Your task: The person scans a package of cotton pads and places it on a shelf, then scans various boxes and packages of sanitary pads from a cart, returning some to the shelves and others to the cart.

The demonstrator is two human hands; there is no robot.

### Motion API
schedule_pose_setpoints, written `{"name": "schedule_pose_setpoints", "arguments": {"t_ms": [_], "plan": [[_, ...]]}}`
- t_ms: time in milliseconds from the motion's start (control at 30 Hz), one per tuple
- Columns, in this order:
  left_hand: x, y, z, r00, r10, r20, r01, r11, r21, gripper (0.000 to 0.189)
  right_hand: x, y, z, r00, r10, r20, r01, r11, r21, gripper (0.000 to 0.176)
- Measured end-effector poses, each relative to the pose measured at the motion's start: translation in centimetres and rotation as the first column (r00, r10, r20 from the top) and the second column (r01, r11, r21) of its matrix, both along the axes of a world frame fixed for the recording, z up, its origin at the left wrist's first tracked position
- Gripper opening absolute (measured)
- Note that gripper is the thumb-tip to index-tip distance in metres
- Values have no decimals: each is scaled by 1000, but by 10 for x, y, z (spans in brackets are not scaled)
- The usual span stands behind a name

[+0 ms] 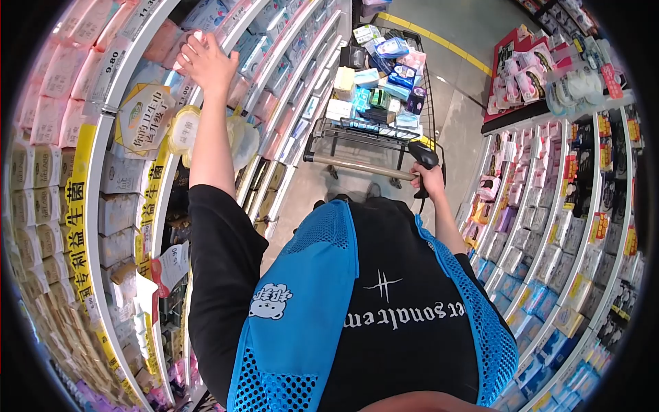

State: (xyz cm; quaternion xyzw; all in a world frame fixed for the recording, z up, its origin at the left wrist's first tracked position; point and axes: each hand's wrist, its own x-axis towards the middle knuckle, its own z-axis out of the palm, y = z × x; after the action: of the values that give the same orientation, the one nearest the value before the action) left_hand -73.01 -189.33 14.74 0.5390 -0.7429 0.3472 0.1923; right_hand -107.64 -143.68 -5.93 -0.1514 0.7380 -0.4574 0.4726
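Observation:
My left hand [209, 63] reaches up to the shelf on the left, its fingers spread at the edge of a pink soft pack [167, 44]. Below that wrist, a round cream-coloured tag [184, 129] and a hexagonal sign [145, 117] stick out from the shelf. At the right end of the cart's handlebar [360, 166], my right hand [429, 180] is closed around a black barcode scanner [423, 155]. The wire shopping cart [431, 96] stands ahead of me, heaped with boxes and packs [379, 89].
Shelves of packaged goods line both sides of the aisle, with price rails [104, 75] on the left. The right shelves [542, 213] hold many small packs. A red display [501, 65] stands beyond the cart. A yellow line [439, 41] crosses the grey floor.

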Motion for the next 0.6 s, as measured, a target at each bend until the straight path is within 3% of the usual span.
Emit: {"name": "schedule_pose_setpoints", "arguments": {"t_ms": [600], "plan": [[-2,5,2,1000,7,12,-8,999,36,69,-1,5,-5,1000,6,-1,-6,1000,-5,23]]}}
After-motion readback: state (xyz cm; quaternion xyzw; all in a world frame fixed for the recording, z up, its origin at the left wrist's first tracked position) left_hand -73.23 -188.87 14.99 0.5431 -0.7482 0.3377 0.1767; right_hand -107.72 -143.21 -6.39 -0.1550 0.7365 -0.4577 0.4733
